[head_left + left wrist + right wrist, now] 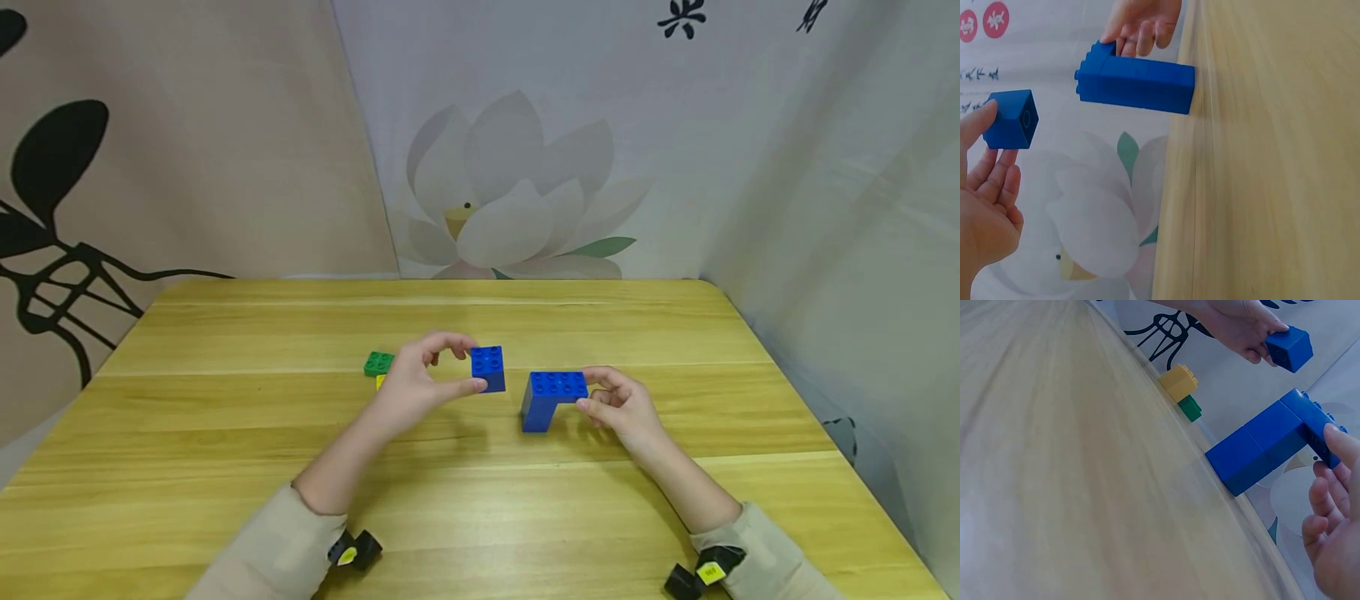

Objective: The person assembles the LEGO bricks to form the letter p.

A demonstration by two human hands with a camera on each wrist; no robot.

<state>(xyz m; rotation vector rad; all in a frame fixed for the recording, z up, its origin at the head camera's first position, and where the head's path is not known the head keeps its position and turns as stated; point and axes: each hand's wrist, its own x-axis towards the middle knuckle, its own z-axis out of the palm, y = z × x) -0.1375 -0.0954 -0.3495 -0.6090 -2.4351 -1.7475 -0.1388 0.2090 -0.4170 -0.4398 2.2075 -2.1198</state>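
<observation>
My left hand (415, 385) pinches a square blue building block (487, 368) between thumb and fingers, studs up, held above the table. To its right, my right hand (624, 407) grips the overhanging end of a longer blue block (558, 384). That long block sits across the top of a stack of blue blocks (1257, 447), making an upside-down L shape. In the left wrist view the hollow underside of the square block (1012, 120) faces the stack, with a gap between them. The right wrist view shows the stack's base right at the tabletop.
Behind my left hand lie a green block (378, 363) and a yellow block (1179, 382), close together. The wooden table (525, 517) reaches back to a printed curtain (525, 50) with a lotus on it. Dark straps (356, 550) circle both sleeves.
</observation>
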